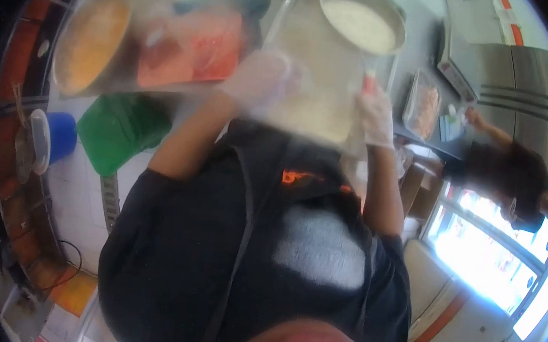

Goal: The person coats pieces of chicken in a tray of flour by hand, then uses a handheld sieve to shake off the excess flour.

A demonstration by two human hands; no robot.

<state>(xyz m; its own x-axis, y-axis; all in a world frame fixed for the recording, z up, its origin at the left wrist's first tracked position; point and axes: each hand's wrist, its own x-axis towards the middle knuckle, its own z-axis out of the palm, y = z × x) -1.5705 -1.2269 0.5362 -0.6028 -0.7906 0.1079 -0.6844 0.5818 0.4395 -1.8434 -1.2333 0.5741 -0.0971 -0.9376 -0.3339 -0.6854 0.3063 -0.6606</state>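
My right hand [376, 118], in a clear glove, is closed around the red handle [369, 82] of a round pan [362, 22] with a creamy white content. My left hand [263, 77], also gloved, is blurred over the left edge of a pale, flat tray-like surface [319, 113]; its fingers and anything in them cannot be made out. Left of it lies a red tray or board [196, 55] with blurred contents, and farther left a large round vessel [92, 41] with orange content.
A green bin [119, 130] and a blue bucket [60, 135] stand below the counter at left. On the right are a clear container of food [422, 103] and a co-worker [511, 171] whose hand reaches towards the counter. A bright glass door or window [487, 247] is beyond.
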